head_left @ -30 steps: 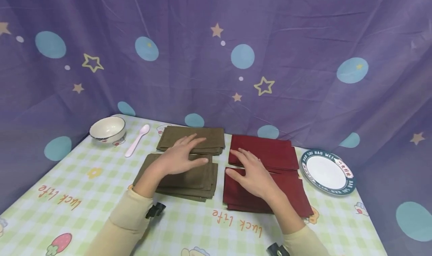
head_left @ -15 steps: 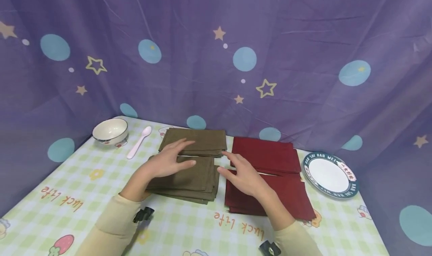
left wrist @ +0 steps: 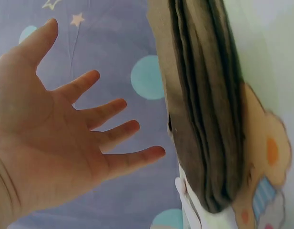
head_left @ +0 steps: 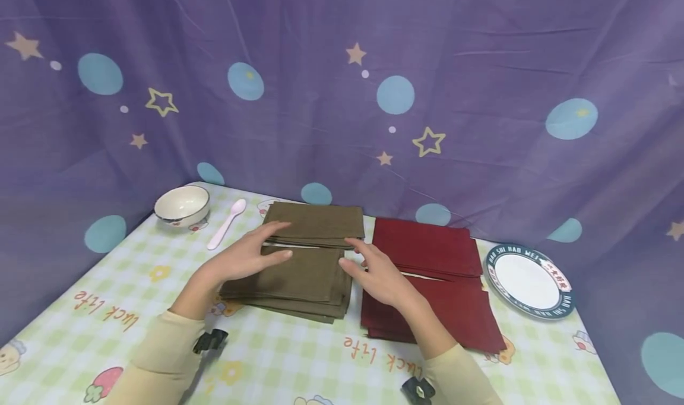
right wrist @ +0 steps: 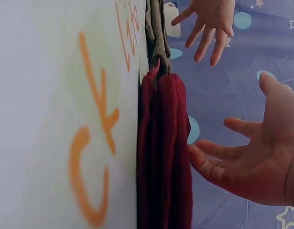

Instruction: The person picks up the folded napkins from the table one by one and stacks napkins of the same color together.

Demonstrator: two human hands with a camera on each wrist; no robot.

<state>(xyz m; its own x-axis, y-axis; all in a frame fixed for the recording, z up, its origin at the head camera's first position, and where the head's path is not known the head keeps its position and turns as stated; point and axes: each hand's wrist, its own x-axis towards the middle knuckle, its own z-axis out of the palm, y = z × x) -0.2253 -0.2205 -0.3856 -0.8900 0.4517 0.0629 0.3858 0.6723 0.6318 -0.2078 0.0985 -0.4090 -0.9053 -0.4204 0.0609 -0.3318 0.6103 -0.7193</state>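
Two stacks of folded brown cloths lie left of centre, the far brown stack (head_left: 317, 220) behind the near brown stack (head_left: 299, 277). To their right are a far red stack (head_left: 424, 246) and a near red stack (head_left: 443, 310) of folded cloths. Above the left part of the near brown stack is my left hand (head_left: 243, 259), fingers spread and holding nothing; the left wrist view shows a gap between it and the cloth edges. My right hand (head_left: 382, 277) hovers over the near red stack's left side, its fingers loosely bent around nothing.
A white bowl (head_left: 183, 206) and a pink spoon (head_left: 227, 224) are at the far left. A green-rimmed plate (head_left: 529, 281) lies at the right edge of the checked tablecloth (head_left: 267, 363). A purple curtain (head_left: 299, 96) stands directly behind the table.
Both hands have drifted left; the left hand now sits farther toward the near brown stack's left edge. The cloth stacks and dishes keep their places, while the head view has shifted slightly.
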